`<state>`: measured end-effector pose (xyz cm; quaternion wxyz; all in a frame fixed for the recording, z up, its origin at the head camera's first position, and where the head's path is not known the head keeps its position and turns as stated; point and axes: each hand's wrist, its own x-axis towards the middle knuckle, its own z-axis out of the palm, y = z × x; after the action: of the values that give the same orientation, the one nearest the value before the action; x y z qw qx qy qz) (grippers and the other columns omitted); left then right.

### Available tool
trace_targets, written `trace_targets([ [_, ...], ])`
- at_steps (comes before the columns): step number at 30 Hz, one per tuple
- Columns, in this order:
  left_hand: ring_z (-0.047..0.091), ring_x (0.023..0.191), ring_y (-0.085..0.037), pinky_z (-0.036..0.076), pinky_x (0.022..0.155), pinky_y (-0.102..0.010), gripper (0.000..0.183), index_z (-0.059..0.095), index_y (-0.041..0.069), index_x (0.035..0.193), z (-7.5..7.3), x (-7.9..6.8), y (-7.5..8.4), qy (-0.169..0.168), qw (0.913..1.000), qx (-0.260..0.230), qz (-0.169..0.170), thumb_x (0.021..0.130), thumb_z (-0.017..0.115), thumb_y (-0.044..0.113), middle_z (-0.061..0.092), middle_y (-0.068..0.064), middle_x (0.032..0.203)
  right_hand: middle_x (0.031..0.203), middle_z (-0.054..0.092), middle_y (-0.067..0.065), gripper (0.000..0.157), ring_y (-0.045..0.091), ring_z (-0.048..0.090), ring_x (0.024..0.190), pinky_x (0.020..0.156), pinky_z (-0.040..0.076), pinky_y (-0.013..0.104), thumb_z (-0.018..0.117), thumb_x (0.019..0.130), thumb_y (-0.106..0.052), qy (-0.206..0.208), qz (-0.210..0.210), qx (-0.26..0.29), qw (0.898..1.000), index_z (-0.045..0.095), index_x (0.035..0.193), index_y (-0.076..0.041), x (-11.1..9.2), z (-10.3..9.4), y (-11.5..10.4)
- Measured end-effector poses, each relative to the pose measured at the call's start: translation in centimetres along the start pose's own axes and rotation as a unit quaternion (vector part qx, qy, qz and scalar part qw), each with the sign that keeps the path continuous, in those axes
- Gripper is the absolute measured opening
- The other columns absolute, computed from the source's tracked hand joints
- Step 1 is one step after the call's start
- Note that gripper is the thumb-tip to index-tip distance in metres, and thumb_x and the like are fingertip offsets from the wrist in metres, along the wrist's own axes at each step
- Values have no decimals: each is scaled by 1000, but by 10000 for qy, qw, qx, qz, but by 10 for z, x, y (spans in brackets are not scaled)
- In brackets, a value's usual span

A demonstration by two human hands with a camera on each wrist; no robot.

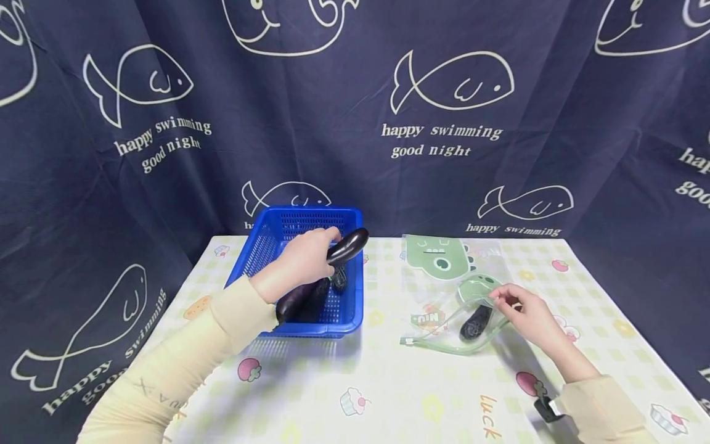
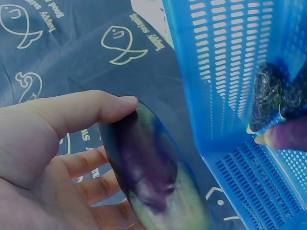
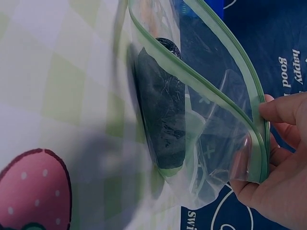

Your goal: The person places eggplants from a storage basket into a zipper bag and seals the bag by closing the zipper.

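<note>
My left hand (image 1: 310,253) grips a glossy dark purple eggplant (image 1: 348,245) over the right side of a blue plastic basket (image 1: 362,302). In the left wrist view the thumb lies across the eggplant (image 2: 148,163), with the other fingers behind it. Another eggplant (image 1: 291,303) and dark, rough-skinned oblong pieces (image 2: 268,93) lie in the basket, partly hidden by the hand. My right hand (image 1: 524,311) pinches the green-edged mouth of a clear zip bag (image 1: 444,353), which stands open. Inside the bag lies one dark, rough oblong piece (image 3: 163,110), greenish at one end.
A second clear bag with a green cartoon print (image 1: 435,256) lies flat behind the held one. The table is covered by a checked cloth (image 1: 310,394) with printed fruit and cupcakes. A dark blue curtain (image 1: 344,123) hangs behind the table.
</note>
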<state>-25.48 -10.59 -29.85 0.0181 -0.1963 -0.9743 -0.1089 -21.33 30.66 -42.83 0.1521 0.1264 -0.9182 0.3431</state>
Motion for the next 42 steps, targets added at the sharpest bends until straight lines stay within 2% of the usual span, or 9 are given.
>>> trace_targets([
  [19, 54, 80, -17, 46, 68, -33, 48, 56, 15, 116, 5, -14, 22, 155, 9991, -311, 247, 73, 77, 19, 57, 0, 91, 82, 64, 4, 7, -1, 52, 68, 56, 45, 20, 61, 89, -6, 69, 74, 24, 9999, 65, 95, -7, 0, 1, -3],
  [30, 52, 76, -16, 45, 65, -30, 42, 57, 14, 110, 13, -21, 36, 354, 9951, -544, 741, 73, 75, 12, 57, 1, 85, 83, 65, 5, 8, -1, 52, 68, 55, 45, 20, 61, 90, -7, 43, 144, 39, 9999, 65, 96, -7, -1, 0, -5],
  [36, 54, 76, -16, 46, 67, -31, 44, 57, 14, 112, 15, -24, 43, 400, 9943, -494, 860, 72, 76, 14, 59, 1, 85, 83, 65, 5, 8, -2, 51, 68, 54, 44, 20, 62, 89, -7, 47, 174, 14, 9998, 65, 96, -7, -3, 0, -6],
  [42, 55, 78, -14, 43, 64, -32, 47, 57, 18, 114, 15, -25, 53, 266, 9959, -357, 785, 71, 76, 18, 59, 4, 88, 81, 64, 5, 7, -2, 51, 68, 53, 43, 20, 62, 89, -7, 29, 192, -13, 9998, 65, 96, -7, -4, 0, -3],
])
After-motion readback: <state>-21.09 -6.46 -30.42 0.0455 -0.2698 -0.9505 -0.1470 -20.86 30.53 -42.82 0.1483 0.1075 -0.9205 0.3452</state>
